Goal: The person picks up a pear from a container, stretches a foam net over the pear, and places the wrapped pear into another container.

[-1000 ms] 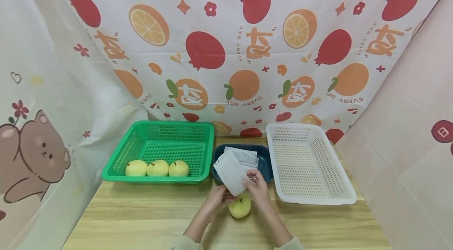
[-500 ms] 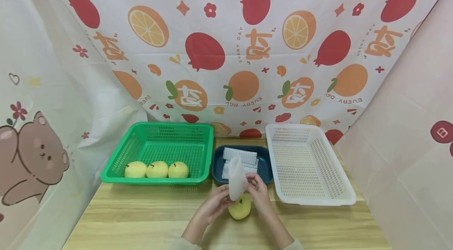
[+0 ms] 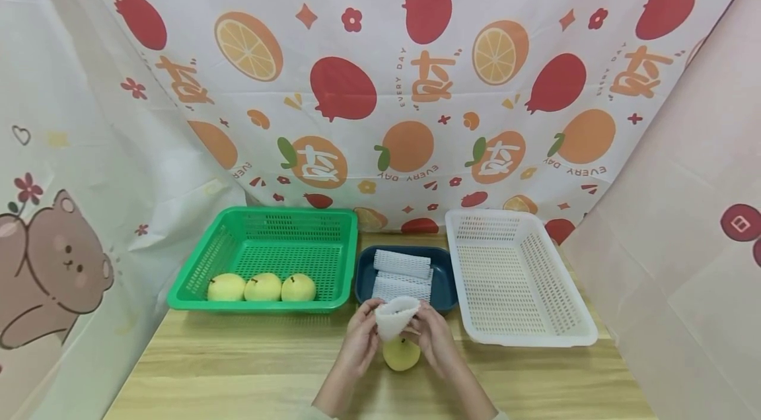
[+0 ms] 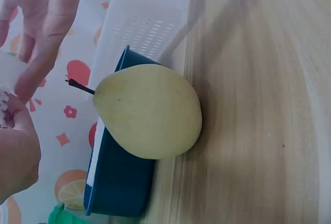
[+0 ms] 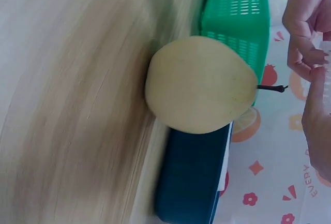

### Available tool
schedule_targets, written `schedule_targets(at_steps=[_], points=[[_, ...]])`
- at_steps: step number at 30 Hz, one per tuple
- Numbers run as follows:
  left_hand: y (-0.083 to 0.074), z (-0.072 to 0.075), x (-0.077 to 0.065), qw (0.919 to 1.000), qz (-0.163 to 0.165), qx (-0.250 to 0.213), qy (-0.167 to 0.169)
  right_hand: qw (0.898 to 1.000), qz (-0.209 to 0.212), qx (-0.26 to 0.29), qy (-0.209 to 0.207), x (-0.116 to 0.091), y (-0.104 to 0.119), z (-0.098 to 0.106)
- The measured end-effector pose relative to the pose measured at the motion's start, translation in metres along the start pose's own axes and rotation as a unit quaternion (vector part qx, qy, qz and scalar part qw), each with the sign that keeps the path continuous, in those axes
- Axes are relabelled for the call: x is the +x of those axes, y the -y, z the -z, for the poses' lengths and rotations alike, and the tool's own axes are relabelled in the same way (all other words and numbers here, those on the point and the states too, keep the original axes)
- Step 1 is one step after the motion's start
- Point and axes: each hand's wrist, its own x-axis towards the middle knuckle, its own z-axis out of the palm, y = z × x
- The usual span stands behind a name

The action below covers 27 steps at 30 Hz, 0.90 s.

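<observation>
Both hands hold a white foam net sleeve (image 3: 392, 322), its mouth spread into a round opening that faces up. My left hand (image 3: 359, 341) grips its left side, and my right hand (image 3: 436, 339) pinches the right side. Just below the sleeve a yellow pear (image 3: 401, 355) stands on the table with its dark stem up; the sleeve and fingers overlap its top in the head view. Both wrist views show the pear (image 4: 150, 111) upright on the wood, with the hands above it at the frame's edge.
Behind the hands sits a dark blue tray (image 3: 442, 275) with more flat foam sleeves (image 3: 403, 263). On the left a green basket (image 3: 351, 261) holds 3 pears (image 3: 263, 288). A white basket (image 3: 511, 281) stands right of the tray, before a fruit-print curtain (image 3: 410, 76).
The foam sleeve, flat and tilted a second ago, has been turned and its mouth spread into a round opening. Both hands now grip opposite sides of it, just over the pear.
</observation>
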Motion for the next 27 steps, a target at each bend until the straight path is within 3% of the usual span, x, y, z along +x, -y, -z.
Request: schedule_targets(at_steps=[10,15,18,22,25,27], points=[[-0.004,-0.014,-0.003,0.9981,-0.029,0.053,-0.009,0.990,-0.117,0.032,0.065,0.000,0.005,0.000],[-0.002,-0.014,-0.001,0.9967,-0.016,0.077,-0.017,0.992,-0.093,0.051,0.070,0.002,0.004,0.001],[0.000,-0.011,0.000,0.9960,0.013,0.089,0.000,0.995,-0.066,0.062,0.047,0.003,0.004,0.002],[0.004,-0.005,-0.002,0.9925,0.071,0.085,0.052,0.997,-0.057,0.056,-0.001,0.005,0.004,0.001],[0.006,-0.001,-0.004,0.9886,0.099,0.077,0.083,0.997,-0.060,0.010,-0.047,0.007,0.003,0.001],[0.006,0.002,-0.005,0.9881,0.101,0.079,0.086,0.994,-0.059,-0.044,-0.083,0.007,0.001,0.001]])
